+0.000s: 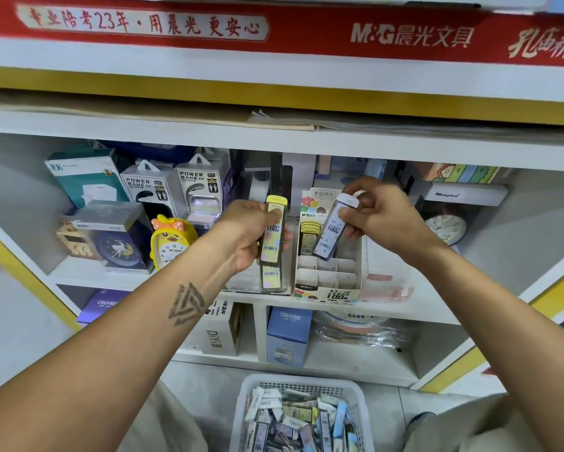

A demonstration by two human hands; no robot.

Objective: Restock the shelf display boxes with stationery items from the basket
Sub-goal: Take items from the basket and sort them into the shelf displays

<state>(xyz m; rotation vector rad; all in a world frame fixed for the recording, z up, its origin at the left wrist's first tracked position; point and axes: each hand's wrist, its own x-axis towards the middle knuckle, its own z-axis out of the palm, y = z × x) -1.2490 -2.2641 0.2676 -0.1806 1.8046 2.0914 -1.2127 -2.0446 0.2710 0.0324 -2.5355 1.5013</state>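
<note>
The left hand (251, 233) grips a yellow-capped lead case (273, 236) upright, fingers wrapped round its middle, with a second case of the same sort (271, 278) showing just below it; whether that lower one is also in the grip or stands on the shelf I cannot tell. The right hand (377, 218) pinches a white-capped lead case (331, 231) near its cap, tilted, its lower end dipping into the display box (355, 282) that stands at the front edge of the middle shelf (437, 308).

To do this step well, I judge the white-capped case should be brought upright and steered into one empty cardboard cell, so that it does not straddle a divider. A few yellow-capped cases (309, 227) already fill the box's back left cells; matching colours probably belong together, so the left hand's case likely goes beside those.

Left along the shelf stand a boxed clock (111, 236), a yellow duck alarm clock (171, 243) and two power bank packs (176, 187), all near the left forearm. Right of the box, towards the shelf's right end, sits another clock (445, 226). Below, on the floor, the white basket (251, 386) holds many more cases. The thin dividers look easy to bend, and the box itself may slide back if pushed.
</note>
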